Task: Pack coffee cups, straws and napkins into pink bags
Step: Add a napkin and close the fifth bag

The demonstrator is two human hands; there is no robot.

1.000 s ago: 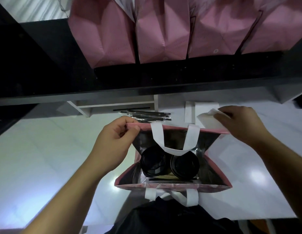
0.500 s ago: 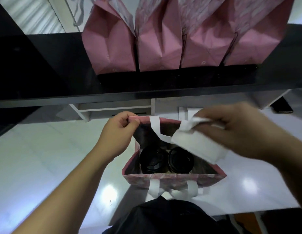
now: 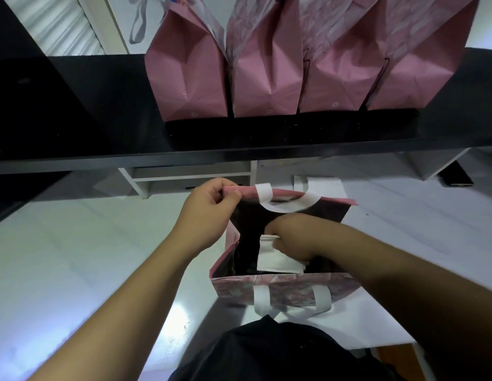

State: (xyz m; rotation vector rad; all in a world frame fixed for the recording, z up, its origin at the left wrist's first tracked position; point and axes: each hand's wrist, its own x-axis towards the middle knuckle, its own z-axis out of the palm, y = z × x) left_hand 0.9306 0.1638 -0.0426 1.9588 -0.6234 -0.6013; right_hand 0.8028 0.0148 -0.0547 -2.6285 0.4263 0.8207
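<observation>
Step in hand, by my reading: the napkin stage of packing one bag. Open pink bag stands on the white table, mouth up, near the frame's centre at about 5 o'clock from the middle. Left hand pinches the bag's far rim at its 10 o'clock corner, thumb and curled fingers closed on the pink edge, holding the mouth wide. Right hand is inside the mouth, fingers curled round a folded white napkin; the napkin hangs from the hand toward 7 o'clock, its lower edge down in the dark lining, just above the near wall. Cups inside are not discernible here; hand and napkin cover the interior, which is too dark to read. No straws made out either. Far white handle arcs across the mouth at 12 o'clock of the right hand, close to the knuckles; near handle droops outside the front wall at 6 o'clock. Next move likely calls for letting the napkin go low in the bag, then drawing the hand out without snagging the far handle, left hand keeping the rim spread. Four closed pink bags line the dark shelf at 12 o'clock, well apart from the work.
</observation>
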